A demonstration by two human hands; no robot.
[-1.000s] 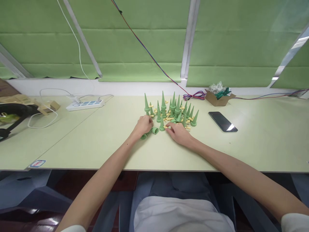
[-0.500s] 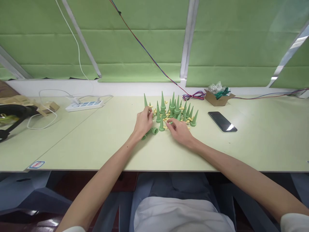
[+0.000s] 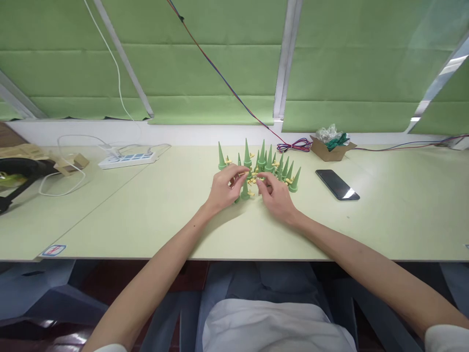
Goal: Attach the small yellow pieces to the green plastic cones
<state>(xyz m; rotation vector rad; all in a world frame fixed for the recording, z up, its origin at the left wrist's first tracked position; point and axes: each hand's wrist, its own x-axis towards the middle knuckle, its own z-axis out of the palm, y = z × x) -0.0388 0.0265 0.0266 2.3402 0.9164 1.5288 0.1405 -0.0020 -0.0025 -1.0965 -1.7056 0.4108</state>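
Observation:
Several green pointed cones (image 3: 222, 157) stand upright in a cluster at the middle of the table, with small yellow pieces (image 3: 275, 164) on and among them. My left hand (image 3: 226, 188) is over the near left side of the cluster, thumb and fingertips pinched together. Whatever lies between them is too small to make out. My right hand (image 3: 276, 196) faces it from the near right, its fingertips also drawn together beside the yellow pieces; what they hold cannot be made out. A green cone (image 3: 245, 189) stands between the two hands. My left hand covers part of the cluster.
A black phone (image 3: 337, 185) lies to the right. Behind it stands a small cardboard box (image 3: 331, 152) with clear and green plastic. Coiled wires (image 3: 298, 145) rest by the wall. On the left are a white power strip (image 3: 128, 160) and a black object (image 3: 27, 171).
My left hand has moved right, from the left cones toward my right hand, and now hides the hollow green pieces below it. My right hand has shifted slightly right.

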